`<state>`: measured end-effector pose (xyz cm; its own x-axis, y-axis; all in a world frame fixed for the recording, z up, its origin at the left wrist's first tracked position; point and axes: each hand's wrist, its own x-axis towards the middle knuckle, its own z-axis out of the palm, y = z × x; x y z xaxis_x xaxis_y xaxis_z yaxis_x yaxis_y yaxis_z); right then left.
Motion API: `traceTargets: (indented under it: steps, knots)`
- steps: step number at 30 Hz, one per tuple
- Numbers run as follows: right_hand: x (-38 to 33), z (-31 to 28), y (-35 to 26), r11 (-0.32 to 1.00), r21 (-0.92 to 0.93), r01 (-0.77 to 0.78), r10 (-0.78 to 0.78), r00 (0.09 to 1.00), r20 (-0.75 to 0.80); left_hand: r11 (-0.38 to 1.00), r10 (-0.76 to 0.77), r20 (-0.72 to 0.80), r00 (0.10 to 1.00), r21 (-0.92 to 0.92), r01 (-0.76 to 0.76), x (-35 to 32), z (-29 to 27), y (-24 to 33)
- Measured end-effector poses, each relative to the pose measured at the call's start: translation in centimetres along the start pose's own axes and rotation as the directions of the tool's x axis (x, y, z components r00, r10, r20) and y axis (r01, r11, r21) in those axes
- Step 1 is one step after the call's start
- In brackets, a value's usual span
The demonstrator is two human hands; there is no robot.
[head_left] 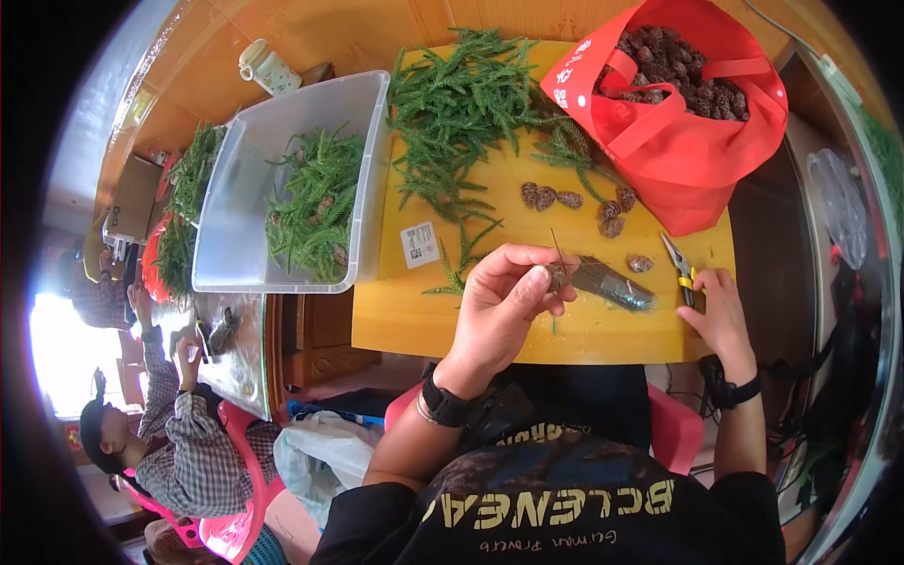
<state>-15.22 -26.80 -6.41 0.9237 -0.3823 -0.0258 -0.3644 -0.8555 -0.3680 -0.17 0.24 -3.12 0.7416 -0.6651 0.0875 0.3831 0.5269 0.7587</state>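
Over the near edge of the yellow table, my left hand [508, 297] pinches a small pine cone [556, 278] with a thin wire [556, 245] standing up from it. Fingers cover part of the cone. At the table's right side, my right hand [720, 311] has its thumb and fingers around the yellow-and-black handles of pliers [676, 256], whose jaws point away from me. Between the hands lies a bundle of dark wires [612, 282] in clear plastic. A loose pine cone [640, 264] rests beside it, and several more cones [546, 197] lie farther back.
Green artificial sprigs [461, 104] cover the table's far left. A clear plastic bin [370, 188] with sprigs and cones stands left, a red bag [678, 160] full of pine cones at the far right. A white label [420, 245] lies near the bin. Another person [188, 443] sits at left.
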Motion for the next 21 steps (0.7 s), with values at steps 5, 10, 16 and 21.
traceTargets:
  steps: [5,10,16,21]
  knots:
    - [-0.5,-0.7,0.4,0.995,0.087,-0.056,0.057,0.998,-0.009,1.0,-0.008,-0.047,0.999,-0.021,0.007,-0.1,0.0,0.5]
    - [-2.6,-2.2,0.9,0.745,0.572,-0.343,0.275,0.939,0.205,0.993,-0.058,-0.028,0.998,-0.108,0.055,0.2,-0.2,0.8]
    - [-2.1,-4.8,-8.0,0.751,0.658,-0.059,-0.051,0.988,0.147,0.983,-0.061,0.028,0.998,-0.171,0.065,0.1,-0.3,0.6]
    - [-0.6,-4.3,-10.7,0.827,0.444,0.345,-0.335,0.937,-0.103,0.995,-0.057,-0.024,0.998,-0.086,0.055,0.0,0.2,1.0]
